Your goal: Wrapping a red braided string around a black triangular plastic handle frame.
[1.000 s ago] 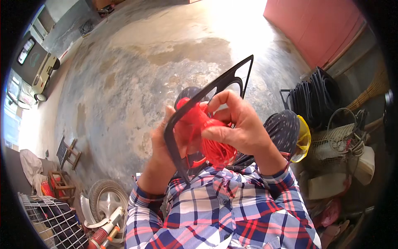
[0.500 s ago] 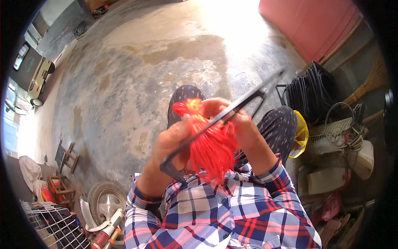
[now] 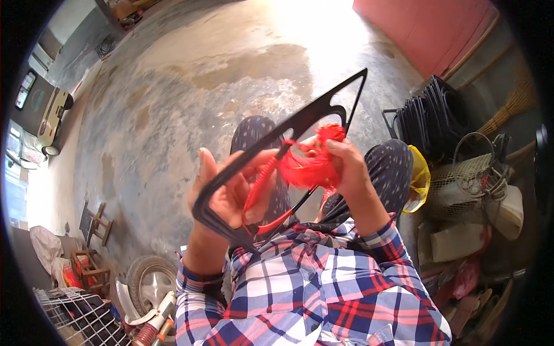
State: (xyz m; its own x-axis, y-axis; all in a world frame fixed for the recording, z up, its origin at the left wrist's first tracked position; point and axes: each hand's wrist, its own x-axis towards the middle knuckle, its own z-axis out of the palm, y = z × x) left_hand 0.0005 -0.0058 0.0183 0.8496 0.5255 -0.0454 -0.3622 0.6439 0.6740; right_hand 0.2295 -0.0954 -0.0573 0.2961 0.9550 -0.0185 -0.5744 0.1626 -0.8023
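Observation:
A black, roughly triangular frame (image 3: 277, 131) tilts up in front of my body; its exact kind I cannot make out. Red cord is wound in close turns along part of it, forming a wrapped stretch (image 3: 261, 187). My right hand (image 3: 351, 167) is closed on a loose bundle of red cord (image 3: 311, 167), with a strand running from it to the frame. My left hand (image 3: 228, 193) lies open behind the frame's near-left side, thumb raised and fingers spread, the frame passing across the palm. The left fingertips are partly hidden by the frame.
Similar black frames (image 3: 424, 118) stand stacked at the right, near a yellow plastic bag (image 3: 419, 179), a wire mesh basket (image 3: 461, 176) and a straw broom (image 3: 511, 115). A wheel (image 3: 153, 282), a wire cage (image 3: 83, 317) and a small wooden stool (image 3: 89, 268) sit at the lower left.
The red bundle has moved right in my right hand, and its hanging strands are now gathered up. My left hand has come off the bundle and spread. The frame has turned, showing its wrapped side.

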